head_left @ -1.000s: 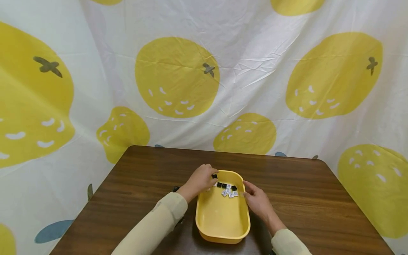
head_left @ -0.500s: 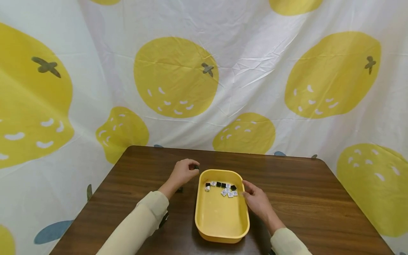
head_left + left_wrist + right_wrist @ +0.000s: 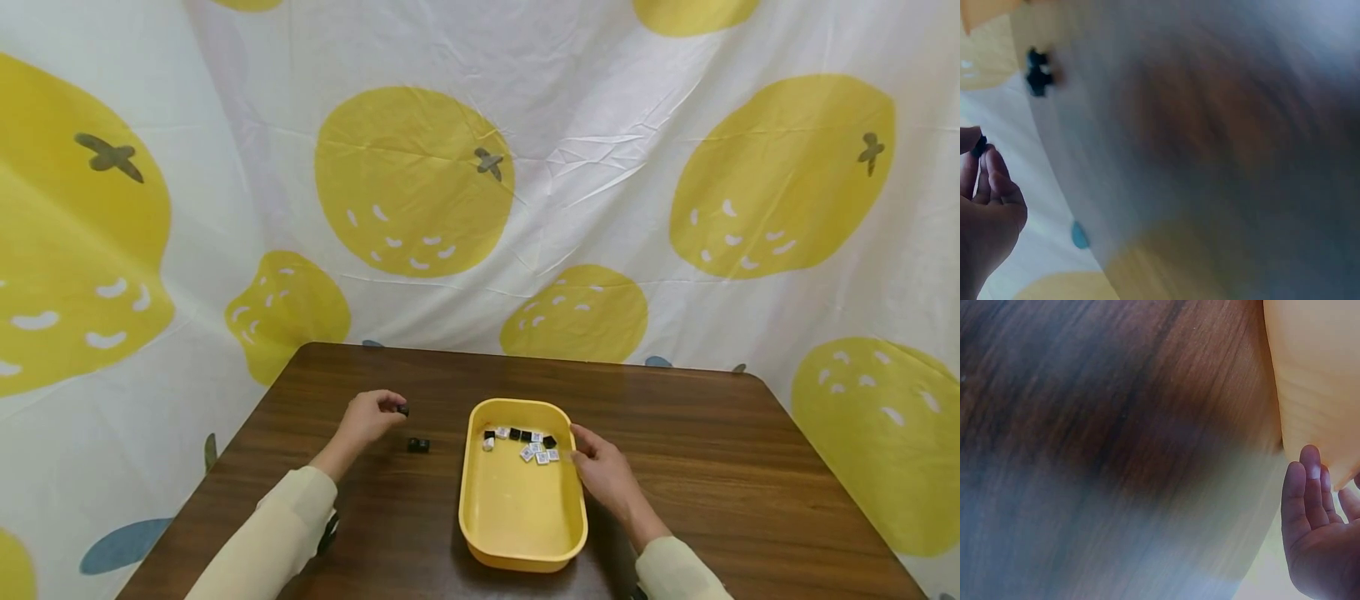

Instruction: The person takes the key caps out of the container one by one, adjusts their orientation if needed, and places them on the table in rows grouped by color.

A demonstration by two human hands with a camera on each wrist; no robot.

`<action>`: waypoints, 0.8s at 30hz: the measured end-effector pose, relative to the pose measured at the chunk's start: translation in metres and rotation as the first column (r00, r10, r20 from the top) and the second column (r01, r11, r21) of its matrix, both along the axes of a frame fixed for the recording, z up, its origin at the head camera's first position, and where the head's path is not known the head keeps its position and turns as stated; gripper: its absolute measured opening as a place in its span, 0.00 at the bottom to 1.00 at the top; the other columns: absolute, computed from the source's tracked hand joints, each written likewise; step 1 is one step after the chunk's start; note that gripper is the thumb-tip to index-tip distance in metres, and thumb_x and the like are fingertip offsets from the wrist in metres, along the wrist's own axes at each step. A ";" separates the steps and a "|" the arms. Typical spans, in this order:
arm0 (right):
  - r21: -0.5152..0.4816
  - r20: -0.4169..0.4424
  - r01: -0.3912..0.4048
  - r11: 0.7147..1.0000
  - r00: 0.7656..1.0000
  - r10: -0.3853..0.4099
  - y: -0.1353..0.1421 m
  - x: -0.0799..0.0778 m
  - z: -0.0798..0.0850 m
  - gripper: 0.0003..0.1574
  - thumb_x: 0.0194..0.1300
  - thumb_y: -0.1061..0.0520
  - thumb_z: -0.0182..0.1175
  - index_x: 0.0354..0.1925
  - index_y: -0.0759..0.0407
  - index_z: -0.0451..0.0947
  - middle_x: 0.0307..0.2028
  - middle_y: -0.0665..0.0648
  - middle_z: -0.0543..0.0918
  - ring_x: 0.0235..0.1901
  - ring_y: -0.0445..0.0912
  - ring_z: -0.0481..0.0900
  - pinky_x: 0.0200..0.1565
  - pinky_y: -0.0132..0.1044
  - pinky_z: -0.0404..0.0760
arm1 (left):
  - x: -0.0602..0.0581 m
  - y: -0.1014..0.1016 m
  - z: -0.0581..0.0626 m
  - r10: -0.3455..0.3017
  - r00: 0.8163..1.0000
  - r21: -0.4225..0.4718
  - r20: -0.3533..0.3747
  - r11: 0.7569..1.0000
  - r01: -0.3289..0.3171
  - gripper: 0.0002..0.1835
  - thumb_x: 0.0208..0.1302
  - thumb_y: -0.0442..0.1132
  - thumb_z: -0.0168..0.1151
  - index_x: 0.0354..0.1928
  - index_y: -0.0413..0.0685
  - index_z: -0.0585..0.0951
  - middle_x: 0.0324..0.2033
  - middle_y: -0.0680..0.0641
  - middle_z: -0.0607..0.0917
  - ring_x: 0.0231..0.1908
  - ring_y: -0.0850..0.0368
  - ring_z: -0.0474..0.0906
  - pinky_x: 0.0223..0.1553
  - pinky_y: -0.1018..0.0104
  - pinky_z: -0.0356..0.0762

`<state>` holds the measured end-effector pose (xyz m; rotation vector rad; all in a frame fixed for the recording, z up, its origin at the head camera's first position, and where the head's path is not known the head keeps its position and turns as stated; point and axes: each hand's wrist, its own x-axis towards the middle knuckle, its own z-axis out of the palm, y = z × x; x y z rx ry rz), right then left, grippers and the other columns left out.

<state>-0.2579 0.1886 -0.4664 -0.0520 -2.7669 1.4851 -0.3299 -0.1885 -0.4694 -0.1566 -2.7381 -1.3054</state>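
Note:
My left hand (image 3: 372, 417) pinches a small black block (image 3: 403, 410) between thumb and fingertips, left of the tray. In the left wrist view the same hand (image 3: 991, 194) shows its thumb and finger at that dark piece. Two black blocks (image 3: 418, 445) sit side by side on the table, just in front and to the right of this hand. My right hand (image 3: 606, 473) grips the right rim of the yellow tray (image 3: 522, 560), thumb over the edge. The right wrist view shows fingers (image 3: 1295, 497) against its outer wall. Several black blocks (image 3: 527, 436) and white patterned squares (image 3: 543, 458) lie in the tray's far half.
The brown wooden table (image 3: 720, 483) carries the tray near its middle. Behind it hangs a white cloth (image 3: 585, 192) printed with yellow fruit. In the left wrist view, a dark pair of blocks (image 3: 1039, 72) stands near the hand.
My left hand has moved left from over the tray's far left corner, carrying a black block past the pair on the table. My right hand and the tray have stayed put.

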 end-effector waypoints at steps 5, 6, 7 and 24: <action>-0.026 -0.003 -0.010 1.000 1.000 0.010 0.000 0.001 0.002 0.32 0.70 0.60 0.53 0.70 0.64 0.66 0.47 0.66 0.82 0.40 0.52 0.80 0.39 0.40 0.78 | 0.003 -0.017 -0.012 -0.041 0.999 -0.086 0.016 0.995 0.043 0.11 0.58 0.33 0.69 0.44 0.41 0.86 0.35 0.48 0.85 0.39 0.51 0.80 0.43 0.52 0.78; -0.031 -0.004 -0.010 0.999 1.000 0.010 0.000 0.002 0.002 0.32 0.70 0.61 0.54 0.70 0.64 0.66 0.47 0.66 0.82 0.40 0.53 0.80 0.39 0.40 0.78 | 0.004 -0.019 -0.014 -0.054 0.998 -0.092 0.024 0.994 0.056 0.11 0.58 0.32 0.69 0.43 0.41 0.86 0.35 0.48 0.85 0.38 0.52 0.80 0.42 0.53 0.78; -0.030 -0.006 -0.010 1.000 1.000 0.010 0.000 0.002 0.003 0.32 0.70 0.61 0.54 0.70 0.64 0.66 0.47 0.66 0.82 0.39 0.53 0.80 0.39 0.40 0.78 | 0.004 -0.020 -0.015 -0.063 0.997 -0.097 0.034 0.993 0.066 0.10 0.57 0.32 0.70 0.43 0.41 0.87 0.35 0.49 0.85 0.38 0.53 0.80 0.41 0.54 0.78; -0.008 -0.007 -0.014 1.000 1.000 0.014 -0.001 0.002 0.003 0.32 0.70 0.60 0.54 0.70 0.64 0.66 0.45 0.64 0.82 0.37 0.50 0.79 0.38 0.39 0.77 | 0.006 -0.015 -0.025 -0.159 0.986 -0.169 0.058 0.971 0.166 0.09 0.52 0.29 0.73 0.37 0.38 0.87 0.25 0.53 0.82 0.28 0.61 0.75 0.33 0.64 0.75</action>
